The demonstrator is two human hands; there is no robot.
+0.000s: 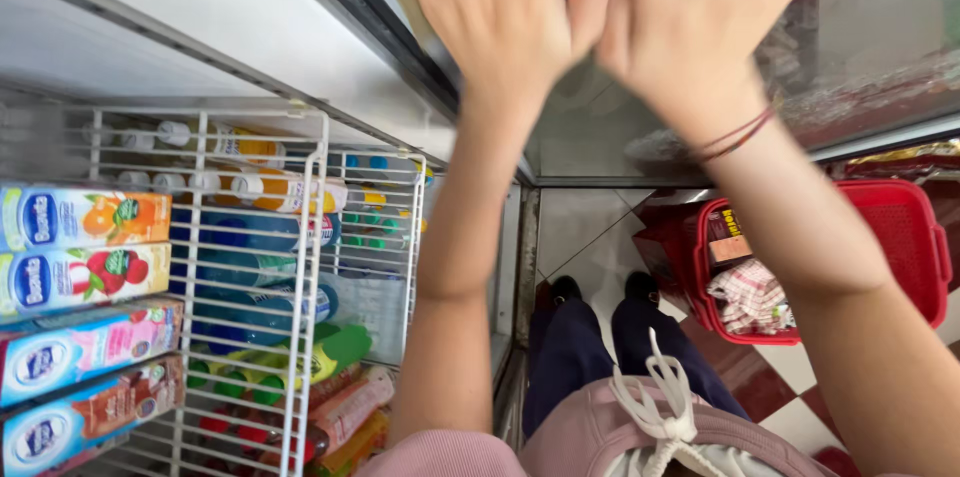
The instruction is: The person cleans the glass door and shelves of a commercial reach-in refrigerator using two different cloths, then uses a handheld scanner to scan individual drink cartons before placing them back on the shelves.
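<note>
Both my hands are raised flat against the glass door (pixel 880 27) of a drinks cooler, high in the head view. My left hand (pixel 505 2) has its fingers spread, palm on the glass near the door's dark frame (pixel 380 27). Beside it, touching at the thumb side, my right hand (pixel 690 17) presses the glass too; a thin red string bracelet (pixel 735 135) circles that wrist. Neither hand holds anything. The fingertips are cut off by the top edge and blurred.
White wire shelves (pixel 305 267) in the open cooler hold juice cartons (pixel 85 217) at left, and bottles (pixel 265 187) behind them. A red shopping basket (pixel 915 232) with packets stands on the tiled floor at right. My legs and shoes (pixel 600 289) are below.
</note>
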